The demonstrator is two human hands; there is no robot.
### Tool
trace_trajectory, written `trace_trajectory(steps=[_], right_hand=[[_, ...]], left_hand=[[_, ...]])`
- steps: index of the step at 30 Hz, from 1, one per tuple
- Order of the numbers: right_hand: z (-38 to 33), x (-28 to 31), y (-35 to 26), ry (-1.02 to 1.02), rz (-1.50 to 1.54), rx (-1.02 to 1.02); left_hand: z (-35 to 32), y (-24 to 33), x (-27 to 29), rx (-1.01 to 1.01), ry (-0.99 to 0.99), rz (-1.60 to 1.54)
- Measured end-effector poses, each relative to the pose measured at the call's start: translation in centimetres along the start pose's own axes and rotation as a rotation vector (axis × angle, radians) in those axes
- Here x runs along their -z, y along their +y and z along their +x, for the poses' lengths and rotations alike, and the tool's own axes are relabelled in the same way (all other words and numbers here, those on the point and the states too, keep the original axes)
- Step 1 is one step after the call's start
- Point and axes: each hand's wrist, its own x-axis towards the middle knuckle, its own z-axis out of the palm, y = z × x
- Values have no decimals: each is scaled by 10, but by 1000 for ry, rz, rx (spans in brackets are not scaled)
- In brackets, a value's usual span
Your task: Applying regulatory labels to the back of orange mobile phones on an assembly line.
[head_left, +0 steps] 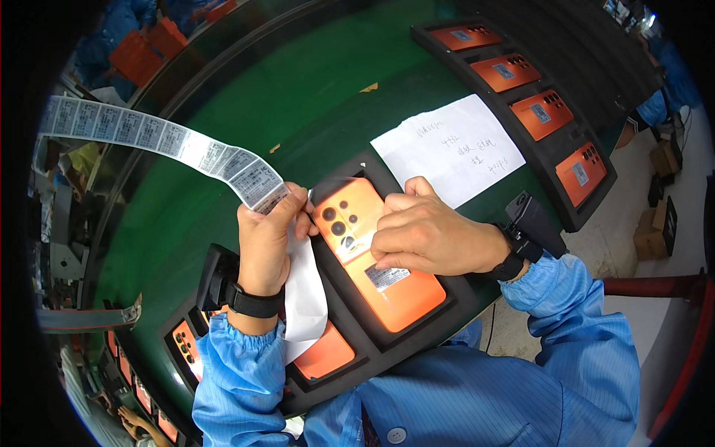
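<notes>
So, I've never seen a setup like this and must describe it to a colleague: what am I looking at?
There is no robot here: these are a person's bare hands, in blue sleeves, with black wristbands. The one picture comes from a wide fisheye camera worn on the head, looking down, so straight edges bend.

On the green surface lie a sheet of paper and black trays holding orange phones.

The left hand holds a strip of printed labels. The right hand has its fingers at the orange phone in the nearest tray, beside its label; whether they grip anything is unclear.
</notes>
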Motion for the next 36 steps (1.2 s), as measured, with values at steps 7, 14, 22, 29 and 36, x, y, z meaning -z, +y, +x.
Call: trace_trajectory(steps=[7, 14, 22, 29, 36], right_hand=[[-3, -4, 0, 55, -66, 33], [0, 1, -25, 1, -295, 57], [3, -7, -31, 91, -786, -67], [-5, 1, -38, 28, -895, -102], [-18, 32, -20, 513, 62, -477]], left_hand=[[1, -1, 0, -6, -11, 19], [1, -1, 0, -6, -15, -22], [4, -6, 2, -42, -5, -72], [4, -5, 4, -19, -25, -80], [-20, 14, 10, 276, -840, -51]])
